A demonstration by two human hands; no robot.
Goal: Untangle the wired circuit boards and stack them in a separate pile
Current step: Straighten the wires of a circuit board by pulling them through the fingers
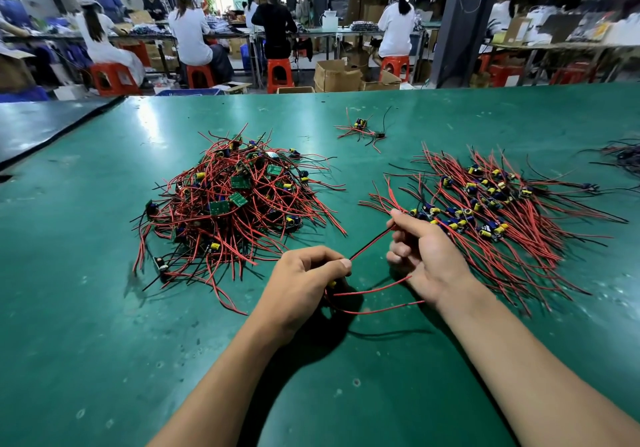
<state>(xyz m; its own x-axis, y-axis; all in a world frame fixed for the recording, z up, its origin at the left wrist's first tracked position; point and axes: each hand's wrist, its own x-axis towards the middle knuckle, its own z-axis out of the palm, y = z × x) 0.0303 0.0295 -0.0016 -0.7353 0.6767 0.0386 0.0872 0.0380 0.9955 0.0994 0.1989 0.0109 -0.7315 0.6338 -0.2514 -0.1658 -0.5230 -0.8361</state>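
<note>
A tangled heap of small circuit boards (231, 200) with red and black wires lies on the green table (104, 342) at the left. To the right, a sorted pile of wired boards (485, 204) lies spread in rows. My left hand (304, 284) grips one wired board, mostly hidden under the fingers, with a yellow part showing. My right hand (426, 256) pinches that board's red and black wire pair (370, 244), stretched taut between both hands. Two more red wires (374, 303) curve from the left hand toward my right wrist.
A small loose cluster of wired boards (363, 129) lies farther back in the middle. Another bundle of dark wires (623, 155) shows at the right edge. A dark mat (41, 124) covers the table's far left corner. People sit on red stools at benches beyond the table.
</note>
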